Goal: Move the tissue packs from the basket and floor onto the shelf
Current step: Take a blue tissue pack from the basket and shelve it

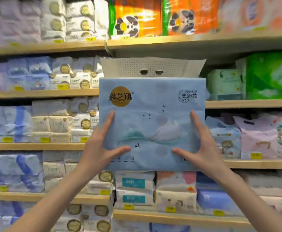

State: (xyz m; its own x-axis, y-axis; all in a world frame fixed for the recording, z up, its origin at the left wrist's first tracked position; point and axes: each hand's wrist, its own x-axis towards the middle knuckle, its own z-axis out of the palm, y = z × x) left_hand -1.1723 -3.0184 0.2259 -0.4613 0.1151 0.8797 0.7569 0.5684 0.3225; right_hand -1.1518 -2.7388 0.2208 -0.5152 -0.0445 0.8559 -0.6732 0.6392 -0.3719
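Hands, left hand (101, 146), right hand (202, 148), gripping flat glossy blue tissue pack (152, 101)

The pale blue tissue pack (152, 121) is upright, its printed face toward the camera, with a gold round logo, mountain-and-boat artwork and a perforated white handle flap on top, raised before the wooden shelves (247, 103).

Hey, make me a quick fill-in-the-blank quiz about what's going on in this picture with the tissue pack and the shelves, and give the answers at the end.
1. The light blue tissue pack is held by ____ hands, the left hand and the right hand, one on each side.
2. The round logo near the pack's top left corner is ____ in colour.
3. On the top shelf, the orange packs show a ____ picture.

Missing words: two; gold; panda
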